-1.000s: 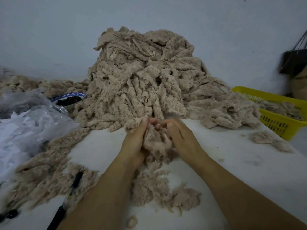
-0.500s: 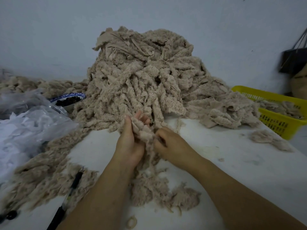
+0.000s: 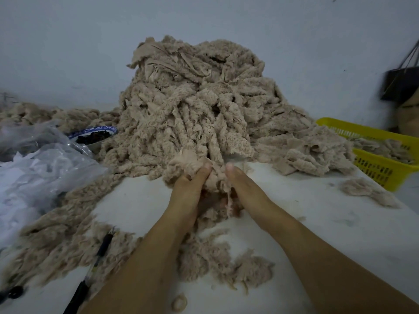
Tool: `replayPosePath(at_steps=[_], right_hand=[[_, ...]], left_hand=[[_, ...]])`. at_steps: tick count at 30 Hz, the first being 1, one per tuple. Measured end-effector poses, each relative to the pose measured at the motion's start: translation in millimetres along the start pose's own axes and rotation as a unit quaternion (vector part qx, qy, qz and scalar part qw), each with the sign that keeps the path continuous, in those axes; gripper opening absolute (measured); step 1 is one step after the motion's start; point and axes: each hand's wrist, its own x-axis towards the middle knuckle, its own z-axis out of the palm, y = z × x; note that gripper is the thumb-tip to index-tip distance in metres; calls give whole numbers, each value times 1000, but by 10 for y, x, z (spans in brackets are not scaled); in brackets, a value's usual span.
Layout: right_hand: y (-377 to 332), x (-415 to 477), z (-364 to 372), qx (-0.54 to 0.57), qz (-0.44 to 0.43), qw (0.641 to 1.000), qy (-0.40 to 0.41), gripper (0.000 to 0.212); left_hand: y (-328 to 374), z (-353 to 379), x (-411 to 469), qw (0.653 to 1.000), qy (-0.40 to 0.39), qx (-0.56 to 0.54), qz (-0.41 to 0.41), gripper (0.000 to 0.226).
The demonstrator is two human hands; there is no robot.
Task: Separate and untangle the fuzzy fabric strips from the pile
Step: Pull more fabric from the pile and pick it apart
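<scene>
Left hand [image 3: 184,196], right hand [image 3: 248,191], strip [image 3: 188,164] half-hidden

The fingers of the left hand [image 3: 188,189] and right hand [image 3: 246,189] are buried in the clump of strips [image 3: 192,165] at centre; only the thumbs and backs show. The yellow basket [image 3: 374,165] and the blurred dark bag [image 3: 401,85] run off the right edge. At left, plastic bags [image 3: 45,173] half hide a bowl [image 3: 106,129] whose dark contents are unidentifiable. The bottom edge cuts a black pen-like tool [image 3: 78,293].
</scene>
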Motion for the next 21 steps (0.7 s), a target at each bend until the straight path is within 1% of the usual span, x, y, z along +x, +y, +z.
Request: replayPosePath(at_steps=[1, 3, 4, 6, 8, 9, 10, 12, 13, 15, 17, 18, 19, 21], right_hand=[[-5, -9, 28, -40, -24, 999, -2, 82], [-29, -7, 81, -111, -56, 992, -6, 59], [-52, 6, 85, -131, -62, 989, 7, 51], [-73, 57, 24, -150, -49, 986, 54, 47], [-108, 65, -25, -144, -28, 986, 77, 40], [-127, 53, -26, -132, -30, 988, 81, 40], [-118, 57, -23, -111, -36, 990, 85, 45], [-110, 64, -8, -78, -48, 991, 99, 60], [-113, 63, 0, -72, -55, 991, 102, 63], [-106, 66, 23, -67, -69, 990, 108, 64], [-80, 85, 31, -59, -76, 990, 107, 66], [-78, 105, 12, -46, -79, 989, 119, 63], [-103, 121, -14, 6, -78, 987, 140, 55], [-176, 127, -123, 138, -69, 971, 184, 32]], left_hand=[[7, 6, -5, 1000, 14, 25, 5, 30], [-3, 14, -16, 997, 32, 59, 24, 29], [-7, 16, -17, 997, 35, 61, 27, 33], [13, 11, -14, 998, 58, 32, 12, 50], [23, -14, 8, 996, 84, -20, -19, 80], [22, -21, 27, 994, 94, -40, -28, 89], [20, -24, 47, 992, 103, -60, -31, 87], [15, -17, 94, 985, 123, -115, -28, 65], [25, -14, 118, 980, 134, -145, -27, 57], [42, -43, 150, 964, 163, -207, -19, 50], [44, -93, 173, 952, 184, -245, -14, 40], [44, -141, 190, 947, 189, -258, -11, 32], [51, -195, 193, 941, 193, -277, -6, 22], [62, -301, 202, 931, 204, -302, 6, 24]])
